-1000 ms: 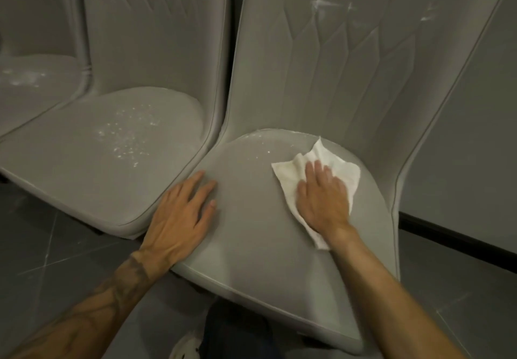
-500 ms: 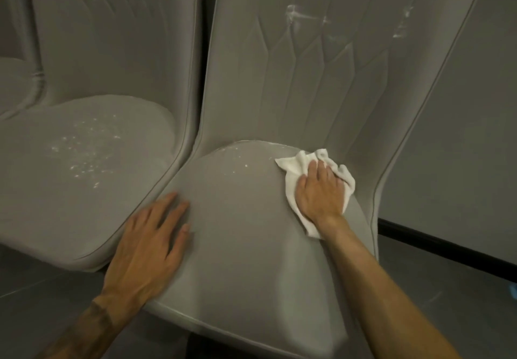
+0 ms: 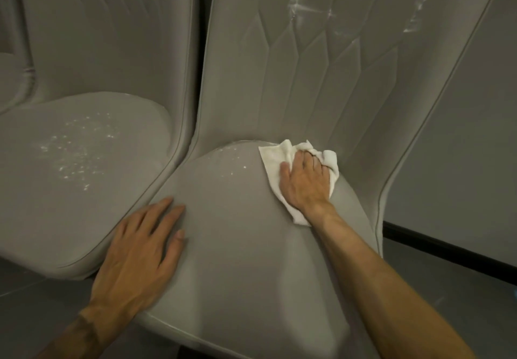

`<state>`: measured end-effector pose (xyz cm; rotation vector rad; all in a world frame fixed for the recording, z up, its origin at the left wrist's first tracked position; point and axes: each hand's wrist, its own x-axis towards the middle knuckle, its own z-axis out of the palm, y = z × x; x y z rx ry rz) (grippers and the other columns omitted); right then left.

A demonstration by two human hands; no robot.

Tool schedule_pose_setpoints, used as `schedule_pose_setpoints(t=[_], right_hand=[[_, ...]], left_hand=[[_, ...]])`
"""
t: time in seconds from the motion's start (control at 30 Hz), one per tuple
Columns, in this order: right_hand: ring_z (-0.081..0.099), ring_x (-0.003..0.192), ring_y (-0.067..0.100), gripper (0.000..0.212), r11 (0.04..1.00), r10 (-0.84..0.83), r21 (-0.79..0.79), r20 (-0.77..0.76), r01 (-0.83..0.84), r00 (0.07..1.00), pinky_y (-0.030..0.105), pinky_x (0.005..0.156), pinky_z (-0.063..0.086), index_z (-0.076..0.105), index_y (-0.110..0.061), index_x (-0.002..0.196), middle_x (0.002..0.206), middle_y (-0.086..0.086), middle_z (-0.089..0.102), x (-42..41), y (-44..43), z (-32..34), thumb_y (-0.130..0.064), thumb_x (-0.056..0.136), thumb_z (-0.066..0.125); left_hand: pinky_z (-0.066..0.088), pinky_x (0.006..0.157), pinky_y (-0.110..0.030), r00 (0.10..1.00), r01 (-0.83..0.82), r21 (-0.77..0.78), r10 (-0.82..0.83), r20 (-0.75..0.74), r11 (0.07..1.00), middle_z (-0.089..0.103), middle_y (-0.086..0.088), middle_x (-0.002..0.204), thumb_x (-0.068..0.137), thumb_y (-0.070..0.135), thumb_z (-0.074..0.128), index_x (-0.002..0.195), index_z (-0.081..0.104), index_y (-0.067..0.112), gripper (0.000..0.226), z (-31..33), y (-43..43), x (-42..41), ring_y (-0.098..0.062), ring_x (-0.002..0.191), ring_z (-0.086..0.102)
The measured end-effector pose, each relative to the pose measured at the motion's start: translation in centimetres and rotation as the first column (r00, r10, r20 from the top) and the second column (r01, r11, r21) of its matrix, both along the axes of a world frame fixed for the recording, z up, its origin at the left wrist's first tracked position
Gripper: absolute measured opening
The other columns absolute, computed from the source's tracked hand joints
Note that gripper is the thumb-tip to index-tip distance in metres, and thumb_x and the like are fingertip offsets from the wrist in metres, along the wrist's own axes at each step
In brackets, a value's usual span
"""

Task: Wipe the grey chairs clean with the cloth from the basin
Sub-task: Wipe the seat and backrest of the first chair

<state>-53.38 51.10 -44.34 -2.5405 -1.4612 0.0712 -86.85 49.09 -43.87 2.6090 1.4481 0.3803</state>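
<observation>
Sitting at far left, third chair (image 3: pixel 11 78): we see only a sliver of its grey back and seat at the left edge of the frame.
Left chair (image 3: pixel 70 204): its grey seat fills the left-centre of the frame, and white specks (image 3: pixel 81 157) are scattered across the middle of it.
Left hand (image 3: pixel 140 252): lower left of centre, it lies palm down on the front left edge of the right chair's seat, fingers released and spread flat, grasping nothing.
Right chair (image 3: pixel 237 260): centre of the frame, with a few white flecks (image 3: pixel 235 159) at the back of its seat.
Cloth (image 3: pixel 272 152): white and crumpled, right of centre, at the back of the right chair's seat where it meets the backrest.
Right hand (image 3: pixel 305 185): on top of the cloth, fingers stretched over it and pressing it down; the cloth bunches at the fingertips.
Backrest smears (image 3: pixel 307 8): pale streaks, upper right.
Wall (image 3: pixel 461 134): plain grey, far right, above a black skirting (image 3: pixel 447 246) and grey floor (image 3: pixel 447 297).
</observation>
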Motion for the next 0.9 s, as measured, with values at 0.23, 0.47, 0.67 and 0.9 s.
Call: schedule_pose_setpoints(t=[0.23,0.47,0.67,0.9], right_hand=[[0.050,0.132,0.034,0.059,0.989,-0.148,0.012,0.029,0.147,0.989,0.047,0.111,0.034,0.049,-0.005,0.139,0.141,0.015,0.056,-0.3,-0.1,-1.0,-0.049,0.104,0.032],[0.059,0.124,0.032,0.051,0.990,0.033,0.134,0.028,-0.037,0.999,0.042,0.107,0.040,0.055,-0.010,0.134,0.132,0.013,0.065,1.0,-0.6,-0.7,-0.047,0.101,0.041],[0.050,0.131,0.034,0.048,0.999,-0.045,0.016,0.056,0.044,0.997,0.046,0.108,0.034,0.049,-0.007,0.137,0.142,0.014,0.055,-0.7,1.5,-1.0,-0.040,0.105,0.035],[0.057,0.127,0.025,0.050,0.997,0.032,0.068,0.056,-0.036,0.998,0.043,0.108,0.042,0.052,-0.017,0.140,0.133,0.005,0.065,2.6,-1.0,-0.5,-0.044,0.103,0.031]], left_hand=[[0.042,0.108,-0.048,1.000,-0.014,-0.011,0.014,-0.005,1.000,0.054,-0.003,0.153,0.103,0.047,0.031,0.147,0.058,0.018,0.060,0.2,-0.2,0.2,-0.028,0.132,0.054],[0.044,0.106,-0.051,1.000,-0.011,-0.003,0.011,-0.007,1.000,0.054,-0.004,0.153,0.103,0.046,0.031,0.147,0.059,0.017,0.060,0.3,-0.2,0.2,-0.029,0.130,0.055],[0.043,0.107,-0.048,1.000,-0.021,0.019,0.021,0.007,1.000,0.054,-0.003,0.153,0.104,0.045,0.032,0.147,0.059,0.017,0.058,-0.1,-0.2,0.2,-0.027,0.129,0.055],[0.042,0.106,-0.047,1.000,-0.016,0.020,0.016,-0.012,1.000,0.054,-0.003,0.152,0.104,0.045,0.031,0.147,0.058,0.017,0.058,0.2,-0.3,0.3,-0.027,0.127,0.055]])
